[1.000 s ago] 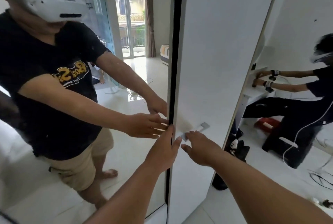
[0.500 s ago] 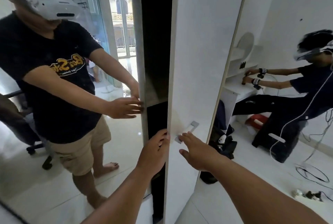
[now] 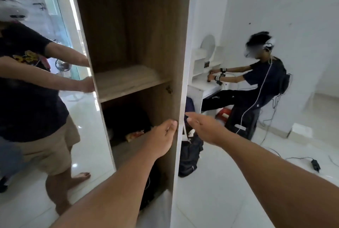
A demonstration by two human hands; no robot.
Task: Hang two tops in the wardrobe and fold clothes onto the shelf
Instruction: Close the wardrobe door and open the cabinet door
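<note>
The wardrobe door (image 3: 180,66) stands swung wide and shows edge-on. My left hand (image 3: 162,136) grips its edge from the inner side, fingers curled against the wood. My right hand (image 3: 202,126) is on the outer side with straight fingers, next to the small white handle (image 3: 184,133). Inside, a bare wooden shelf (image 3: 128,82) crosses the wardrobe at mid height. Below it lies a dark heap of clothes (image 3: 126,121) with an orange patterned piece (image 3: 134,134). No hanging rail or hangers show.
A mirrored door (image 3: 60,110) on the left reflects me. A black backpack (image 3: 189,151) sits on the floor just behind the open door. Another person (image 3: 264,80) sits at a white desk (image 3: 203,86) to the right. Cables and a charger (image 3: 315,165) lie on the white tiles.
The wardrobe door has swung from nearly closed to wide open, revealing the shelf and the clothes below. My left hand stayed on the door edge and my right hand by the handle.
</note>
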